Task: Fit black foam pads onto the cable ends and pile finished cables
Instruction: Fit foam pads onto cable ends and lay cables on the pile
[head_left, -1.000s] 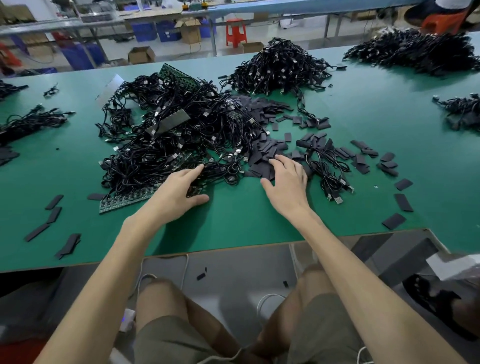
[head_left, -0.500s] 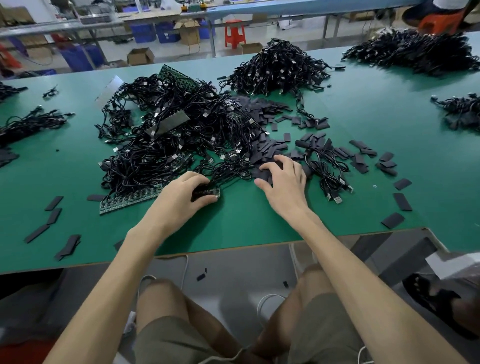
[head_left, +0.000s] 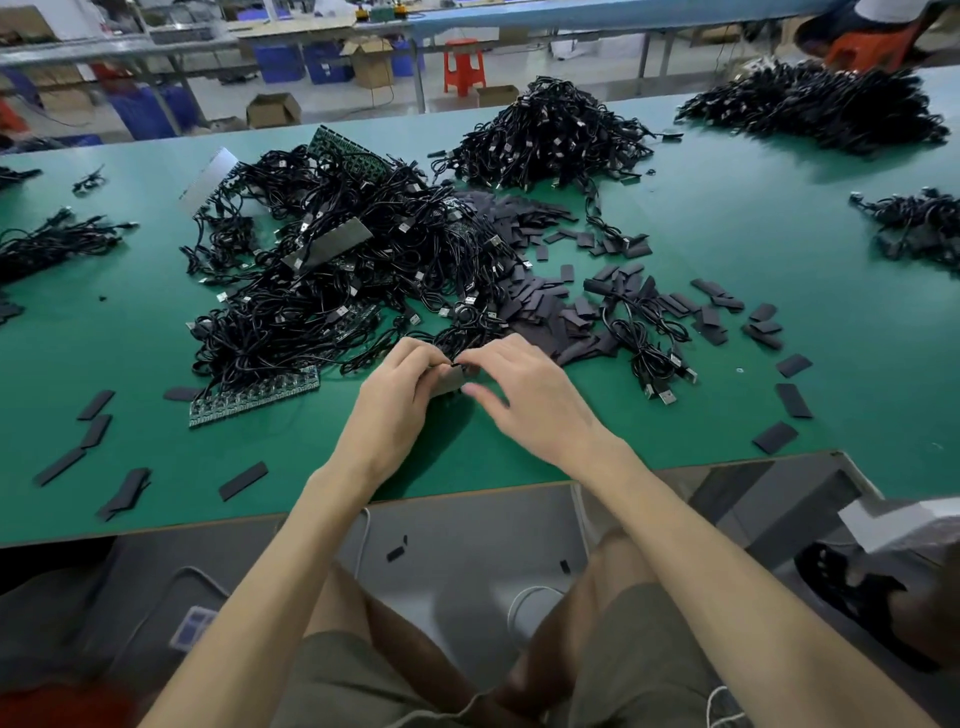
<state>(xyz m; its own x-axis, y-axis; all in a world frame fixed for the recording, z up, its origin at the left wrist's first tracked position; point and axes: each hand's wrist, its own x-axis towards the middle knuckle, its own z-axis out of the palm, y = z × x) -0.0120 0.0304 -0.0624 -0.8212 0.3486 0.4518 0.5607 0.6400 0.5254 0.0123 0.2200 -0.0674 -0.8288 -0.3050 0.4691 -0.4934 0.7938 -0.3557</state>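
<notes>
left hand (head_left: 395, 397): fingers curled in, gripping one side of a foam pad (head_left: 448, 383) just above the tabletop (head_left: 727, 234)
right hand (head_left: 527, 400): thumb and forefinger pinching the other side of the same pad, other fingers loosely bent
foam pad: greyish-black, sandwiched between both sets of fingertips, near the front edge and roughly centre
cable end: honestly can't tell if it's in the pad; that spot is blurry and covered by fingers
cable tangle (head_left: 332, 270): big messy black heap just behind and left of the hands, silver plugs poking out all over
loose pads (head_left: 535, 306): dark heap right behind the right hand, touching the tangle's right edge
small cable bunch (head_left: 649, 345): to the right of the hands, plugs pointing toward the front edge
back pile (head_left: 550, 135): neat-ish mound of cables at the far side, well apart from the hands
far right pile (head_left: 821, 104): another big mound of cables in the back right corner
circuit board strip (head_left: 254, 400): green, lying flat under the tangle's front edge, left of the left hand
stray pads (head_left: 96, 415): a few scattered on the front left, a few more on the front right
stool (head_left: 464, 65): orange, on the floor beyond the tabletop
cardboard box (head_left: 272, 109): open, on the floor past the far edge
</notes>
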